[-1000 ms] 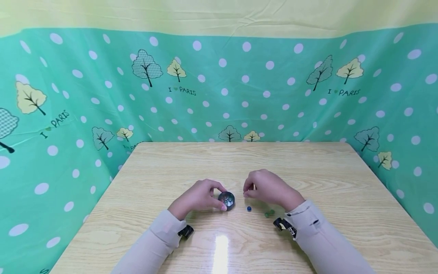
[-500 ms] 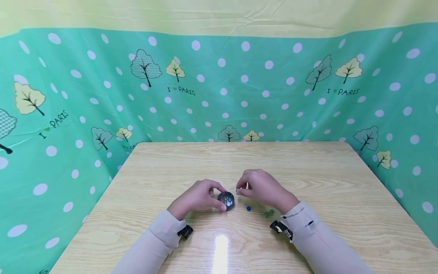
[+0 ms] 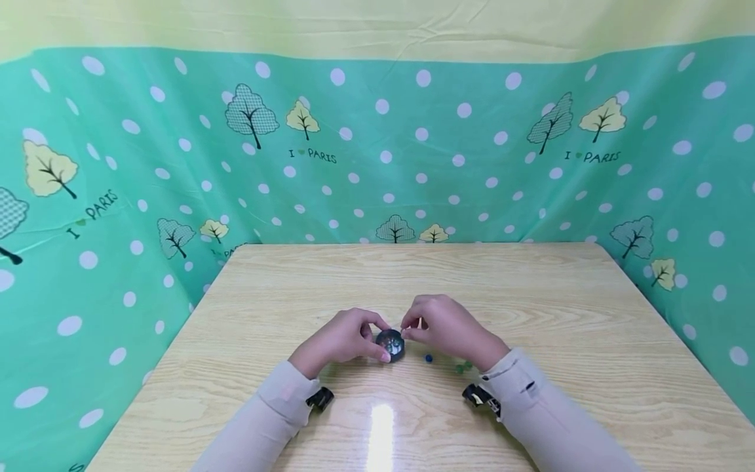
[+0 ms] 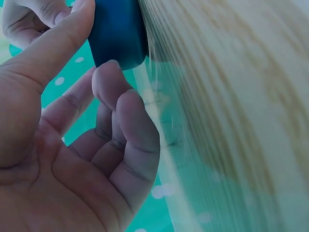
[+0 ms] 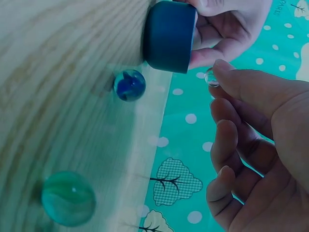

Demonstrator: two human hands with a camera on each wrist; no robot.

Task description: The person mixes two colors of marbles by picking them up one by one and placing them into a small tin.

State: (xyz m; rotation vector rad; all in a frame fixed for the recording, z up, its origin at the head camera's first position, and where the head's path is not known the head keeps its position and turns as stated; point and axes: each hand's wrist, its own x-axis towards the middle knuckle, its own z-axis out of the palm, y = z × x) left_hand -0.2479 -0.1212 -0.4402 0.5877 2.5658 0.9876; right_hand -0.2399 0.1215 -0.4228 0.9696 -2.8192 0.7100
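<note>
A small dark round cup [image 3: 390, 335] with several coloured marbles inside stands upright on the table. The thumb and index finger of my left hand [image 3: 345, 337] grip its side from the left; the left wrist view shows the smooth wall of the cup [image 4: 119, 36] against that hand [image 4: 63, 154]. Just right of the rim, my right hand [image 3: 445, 322] pinches a clear glass marble [image 5: 210, 77] between thumb and index finger, its other fingers loosely curled. Below that hand, a blue marble [image 5: 129, 85] lies on the table beside the cup.
Green marbles [image 3: 464, 367] lie under the right wrist, one green marble [image 5: 68, 198] large in the right wrist view. The wood-grain table [image 3: 283, 282] carries a bright glare near its front. A green dotted curtain [image 3: 366, 157] borders the far edge and both sides.
My right hand has moved left with the clear marble, from over the table to right beside the cup's rim. The left hand keeps its grip on the cup in place.
</note>
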